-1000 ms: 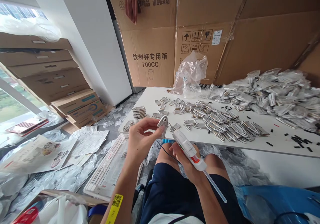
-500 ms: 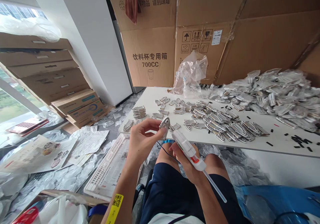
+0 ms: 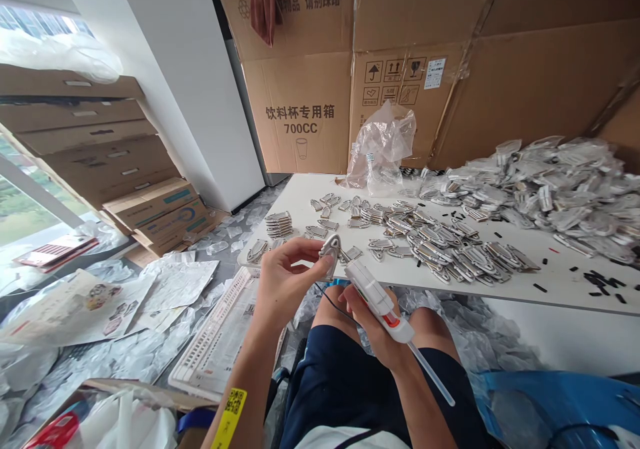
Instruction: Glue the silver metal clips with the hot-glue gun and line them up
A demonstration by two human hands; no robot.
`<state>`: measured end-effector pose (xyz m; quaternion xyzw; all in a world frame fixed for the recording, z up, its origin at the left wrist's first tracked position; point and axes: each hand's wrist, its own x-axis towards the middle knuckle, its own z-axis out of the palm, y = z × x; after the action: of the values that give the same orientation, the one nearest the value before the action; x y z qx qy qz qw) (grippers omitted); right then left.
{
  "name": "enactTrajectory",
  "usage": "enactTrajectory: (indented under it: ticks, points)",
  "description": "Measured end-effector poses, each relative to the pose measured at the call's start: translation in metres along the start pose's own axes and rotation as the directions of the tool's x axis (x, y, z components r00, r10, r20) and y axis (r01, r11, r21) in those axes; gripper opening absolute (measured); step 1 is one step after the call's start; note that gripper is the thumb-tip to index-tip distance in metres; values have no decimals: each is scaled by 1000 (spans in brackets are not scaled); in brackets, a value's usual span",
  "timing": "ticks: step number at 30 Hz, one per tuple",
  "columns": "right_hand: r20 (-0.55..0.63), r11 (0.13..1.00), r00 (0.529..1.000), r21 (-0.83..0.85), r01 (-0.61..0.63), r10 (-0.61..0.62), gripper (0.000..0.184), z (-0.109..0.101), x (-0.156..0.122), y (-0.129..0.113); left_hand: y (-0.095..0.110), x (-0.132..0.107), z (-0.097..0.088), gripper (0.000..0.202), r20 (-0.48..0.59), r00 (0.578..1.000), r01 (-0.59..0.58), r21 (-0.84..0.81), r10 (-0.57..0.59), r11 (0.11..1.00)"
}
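My left hand [image 3: 285, 282] pinches a small silver metal piece with a pointed, clip-like outline [image 3: 330, 252] between thumb and fingers. My right hand [image 3: 370, 322] grips a white hot glue gun [image 3: 380, 305], with its nozzle close to that piece. A long translucent glue stick [image 3: 433, 377] juts from the gun's rear, and a thin black cord [image 3: 333, 299] runs past it. Just beyond my hands, similar metal pieces [image 3: 440, 252] lie scattered on a white table [image 3: 300, 192], with a small stack [image 3: 279, 225] at its left.
Bagged pieces form a large heap [image 3: 550, 185] at the table's far right, near small black bits [image 3: 603, 283]. Big cardboard boxes [image 3: 300, 109] stand behind. Plastic wrap and papers [image 3: 175, 287] cover the floor to my left. A blue bag [image 3: 550, 402] lies low right.
The left hand and its metal piece have shifted slightly right since a second ago. The glue gun has barely moved, staying close to the piece.
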<state>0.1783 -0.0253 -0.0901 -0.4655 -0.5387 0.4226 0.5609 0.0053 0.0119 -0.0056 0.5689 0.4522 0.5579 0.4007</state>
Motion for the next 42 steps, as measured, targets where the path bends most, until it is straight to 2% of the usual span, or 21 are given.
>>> enactTrajectory:
  ticks: [7, 12, 18, 27, 42]
  points:
    - [64, 999, 998, 38, -23, 21, 44, -2, 1, 0, 1, 0, 0, 20, -8, 1000, 27, 19, -27, 999]
    - [51, 1000, 999, 3, -8, 8, 46, -3, 0, 2, 0, 0, -1, 22, -12, 1000, 26, 21, -26, 999]
    - [67, 999, 998, 40, 5, -8, 47, -1, 0, 4, -1, 0, -1, 22, -22, 999, 28, 21, -27, 999]
    - [78, 993, 996, 104, -47, 39, 48, 0, 0, 5, -2, 0, -1, 24, -12, 999, 30, 18, -29, 999]
    - [109, 988, 987, 93, -127, 117, 54, -1, -1, 1, 2, 0, 0, 25, -21, 999, 44, 52, -43, 998]
